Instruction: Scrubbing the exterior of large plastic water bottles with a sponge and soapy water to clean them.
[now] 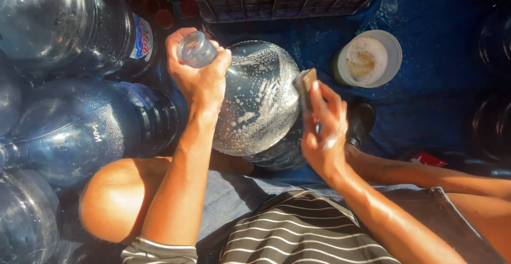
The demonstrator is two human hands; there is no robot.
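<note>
The left hand (198, 77) is wrapped tight around the neck of a large, clear blue plastic water jug (261, 101), streaked with soap foam and propped between the person's knees. The right hand (323, 133) pinches a small rectangular scrubbing sponge (305, 87) against the jug's side, near a white plastic tub of sudsy water (368, 59) on the blue tarp (436, 56).

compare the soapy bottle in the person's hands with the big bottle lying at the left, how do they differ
The soapy bottle is streaked with white suds; the left bottle shows only droplets. The left hand grips the soapy bottle by its neck and the right hand presses a sponge to its side, while the left bottle lies untouched among other bottles. The soapy bottle sits between the person's knees; the left bottle rests beside a knee. Both are large, ribbed, clear bluish water bottles.
</note>
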